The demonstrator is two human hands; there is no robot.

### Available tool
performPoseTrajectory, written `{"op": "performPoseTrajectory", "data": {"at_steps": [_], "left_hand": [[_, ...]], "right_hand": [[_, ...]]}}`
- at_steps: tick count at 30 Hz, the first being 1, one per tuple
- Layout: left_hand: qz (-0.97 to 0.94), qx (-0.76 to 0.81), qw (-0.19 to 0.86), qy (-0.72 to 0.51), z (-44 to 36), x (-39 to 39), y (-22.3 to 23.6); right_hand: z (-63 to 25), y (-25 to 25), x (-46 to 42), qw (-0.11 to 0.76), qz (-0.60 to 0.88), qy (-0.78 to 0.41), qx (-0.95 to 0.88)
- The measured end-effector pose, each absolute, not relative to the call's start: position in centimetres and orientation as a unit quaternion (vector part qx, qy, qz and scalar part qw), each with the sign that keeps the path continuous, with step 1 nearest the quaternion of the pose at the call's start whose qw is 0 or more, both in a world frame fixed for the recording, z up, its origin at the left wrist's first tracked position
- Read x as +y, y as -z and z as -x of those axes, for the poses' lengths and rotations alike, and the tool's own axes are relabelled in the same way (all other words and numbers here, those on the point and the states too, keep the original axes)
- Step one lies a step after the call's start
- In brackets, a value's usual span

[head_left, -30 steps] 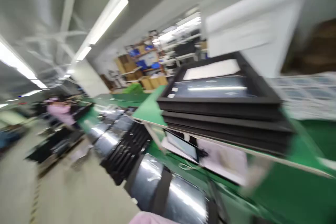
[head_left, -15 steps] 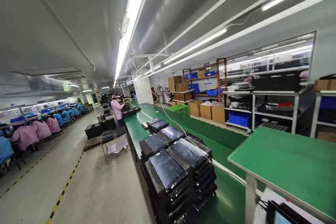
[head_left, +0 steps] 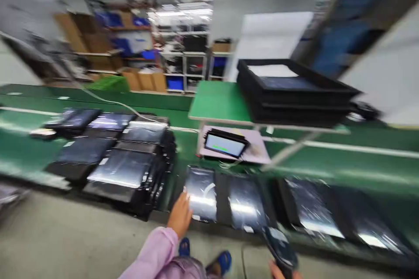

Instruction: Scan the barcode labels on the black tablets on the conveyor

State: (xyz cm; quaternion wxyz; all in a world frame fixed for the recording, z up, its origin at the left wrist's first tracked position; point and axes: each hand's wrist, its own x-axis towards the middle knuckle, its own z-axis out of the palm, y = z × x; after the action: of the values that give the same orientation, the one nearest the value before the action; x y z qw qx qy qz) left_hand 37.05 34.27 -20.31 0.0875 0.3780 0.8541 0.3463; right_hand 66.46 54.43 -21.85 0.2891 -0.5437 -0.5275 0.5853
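The view is smeared by motion. My left hand [head_left: 180, 218], in a pink sleeve, reaches forward with fingers stretched out and touches the near edge of a glossy dark screen panel [head_left: 201, 194] lying on the green line. More such panels [head_left: 247, 205] lie in a row to its right. At the bottom edge only a sliver of my right hand [head_left: 281, 273] shows, closed round a dark hand-held device [head_left: 279, 248] that points up and to the left.
Stacks of black trays holding screens [head_left: 121, 161] stand to the left on the green conveyor [head_left: 327, 165]. A raised green shelf [head_left: 219, 102] carries a stack of black trays [head_left: 291, 91]; a lit screen [head_left: 225, 144] sits beneath it. Shelving with boxes [head_left: 144, 78] lines the back.
The view has swung from looking down the long hall and line back down to the workstation. Both my hands have come into view at the row of panels.
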Motion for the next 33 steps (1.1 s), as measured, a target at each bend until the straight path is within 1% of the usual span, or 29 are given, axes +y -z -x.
{"op": "performPoseTrajectory", "data": {"at_steps": [1, 3, 6, 9, 18, 28, 33], "left_hand": [[-0.403, 0.846, 0.098, -0.335, -36.4, 34.9, 21.0], [-0.440, 0.854, 0.037, -0.276, -34.9, 36.1, 22.2], [-0.468, 0.852, -0.042, -0.230, -33.8, 37.2, 23.4], [-0.480, 0.848, -0.073, -0.213, -33.8, 37.5, 23.7], [-0.478, 0.849, -0.074, -0.212, -34.3, 37.4, 23.2], [-0.477, 0.849, -0.070, -0.215, -34.3, 37.2, 23.4], [-0.475, 0.850, -0.064, -0.220, -34.6, 37.2, 23.3]], "right_hand": [[-68.7, 21.5, 53.1, 0.284, 0.569, -0.566, -0.524], [-70.7, 20.5, 50.8, 0.261, 0.595, -0.540, -0.536], [-70.2, 18.9, 48.9, 0.243, 0.601, -0.515, -0.561], [-68.7, 17.8, 48.3, 0.241, 0.590, -0.508, -0.580], [-65.9, 17.0, 48.8, 0.236, 0.560, -0.510, -0.609], [-65.9, 17.6, 48.8, 0.217, 0.562, -0.520, -0.606], [-65.8, 17.3, 48.1, 0.220, 0.563, -0.530, -0.595]]}}
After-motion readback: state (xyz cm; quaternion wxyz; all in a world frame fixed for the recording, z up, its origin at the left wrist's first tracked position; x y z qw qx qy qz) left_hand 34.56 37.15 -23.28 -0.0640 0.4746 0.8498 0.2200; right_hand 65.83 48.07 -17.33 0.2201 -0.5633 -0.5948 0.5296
